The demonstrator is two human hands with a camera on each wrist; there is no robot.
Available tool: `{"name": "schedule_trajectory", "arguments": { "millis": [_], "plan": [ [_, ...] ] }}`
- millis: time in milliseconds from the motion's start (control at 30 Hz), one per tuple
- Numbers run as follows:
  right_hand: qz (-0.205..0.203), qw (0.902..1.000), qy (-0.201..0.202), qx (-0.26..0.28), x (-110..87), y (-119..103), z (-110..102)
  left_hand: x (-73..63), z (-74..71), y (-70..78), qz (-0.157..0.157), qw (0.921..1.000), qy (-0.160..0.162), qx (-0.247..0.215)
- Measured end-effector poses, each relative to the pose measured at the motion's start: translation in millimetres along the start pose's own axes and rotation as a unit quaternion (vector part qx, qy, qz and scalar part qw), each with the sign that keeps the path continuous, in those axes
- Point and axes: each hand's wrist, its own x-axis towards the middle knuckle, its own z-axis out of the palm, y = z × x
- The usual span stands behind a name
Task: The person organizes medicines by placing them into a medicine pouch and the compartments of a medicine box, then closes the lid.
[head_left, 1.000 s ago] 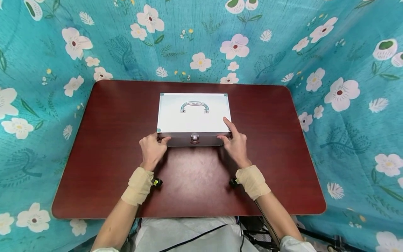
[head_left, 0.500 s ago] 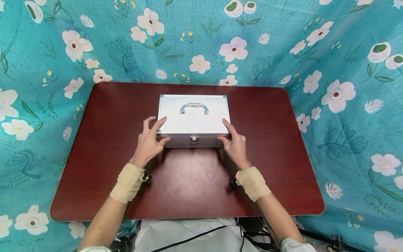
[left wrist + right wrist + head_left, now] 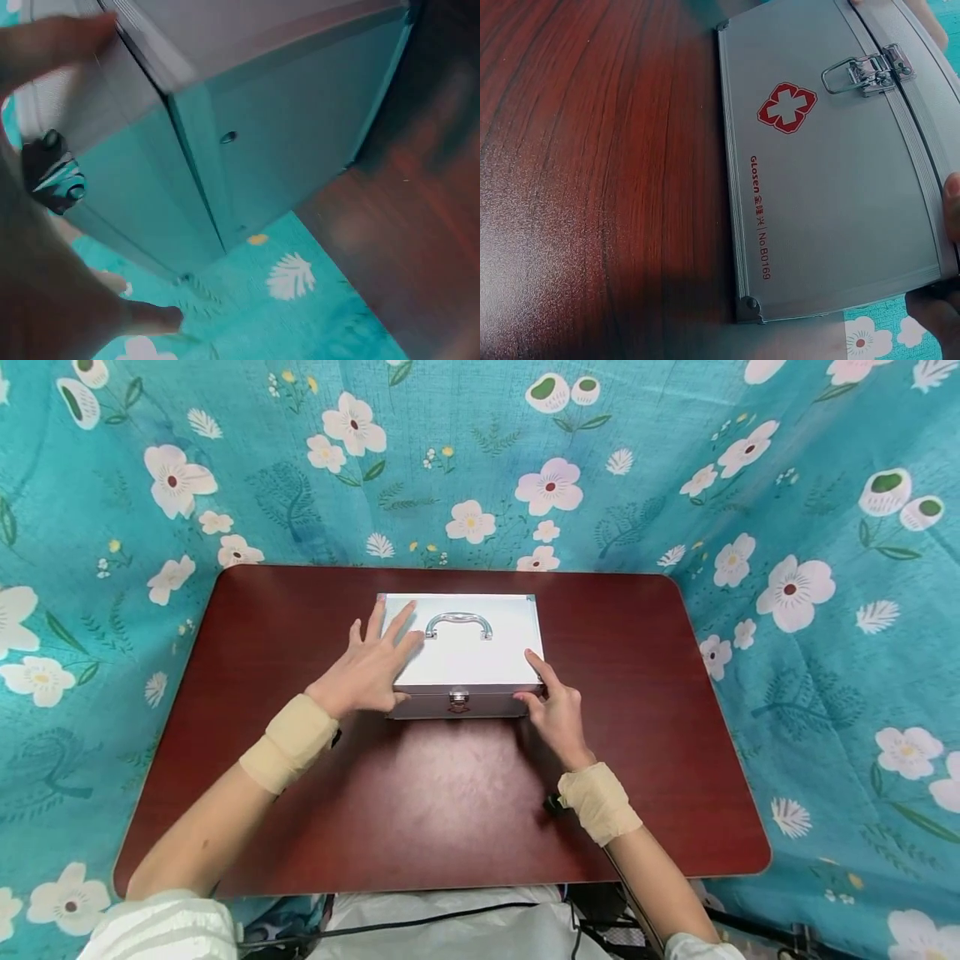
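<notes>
A silver metal first-aid box (image 3: 472, 664) lies lid up on the table, its lid down. Its chrome carry handle (image 3: 459, 617) stands on top, and the right wrist view shows the red cross emblem (image 3: 787, 108) and the metal latch (image 3: 874, 73) on the front. My left hand (image 3: 363, 672) spreads its fingers over the left part of the lid, thumb at the front edge. At the right front corner my right hand (image 3: 558, 714) grips the box, thumb on the front face and index finger over the lid. Its other fingers are hidden behind the box side.
The dark red table (image 3: 622, 652) has rounded corners and stretches out on both sides of the box. A teal flowered curtain (image 3: 300, 468) surrounds it at the back and sides. A black cable (image 3: 420, 921) crosses the person's lap below the front edge.
My left hand has left its hold at the left front corner and moved up over the lid, fingers spreading. The right hand keeps its grip. The head view has shifted slightly.
</notes>
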Motion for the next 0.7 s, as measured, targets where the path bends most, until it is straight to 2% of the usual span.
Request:
{"name": "schedule_trajectory", "arguments": {
  "millis": [67, 167, 433, 500, 533, 567, 600, 700],
  "plan": [
    [0.0, 1.0, -0.002, 0.002, -0.6, 0, 2, 7.7, -1.5, 1.7, 0.001, 0.9991, -0.041, -0.012],
    [-0.005, 1.0, 0.0, 0.0, -0.6, 0, 4, 15.6, -0.9, 3.9, 0.002, 0.9971, -0.075, -0.014],
    [-0.005, 0.9998, 0.01, 0.018, -2.7, 9, 1, 19.7, 5.2, 8.7, 0.023, 0.9974, -0.066, 0.017],
    [0.026, 0.9985, 0.001, 0.048, -5.8, 12, 1, 19.9, 4.9, 8.8, 0.023, 0.9972, -0.066, 0.025],
    [0.059, 0.9952, -0.003, 0.078, -8.5, 13, 1, 20.3, 4.5, 8.6, 0.022, 0.9972, -0.066, 0.028],
    [0.099, 0.988, -0.002, 0.119, -12.5, 13, 2, 20.7, 4.0, 8.3, 0.021, 0.9971, -0.067, 0.03],
    [0.143, 0.9755, 0.003, 0.167, -17.7, 12, 4, 21.0, 3.4, 8.2, 0.02, 0.9969, -0.069, 0.031],
    [0.271, 0.9183, 0.05, 0.284, -39.3, 1, 14, 22.8, 1.5, 7.3, 0.021, 0.9966, -0.074, 0.028]
  ]
}}
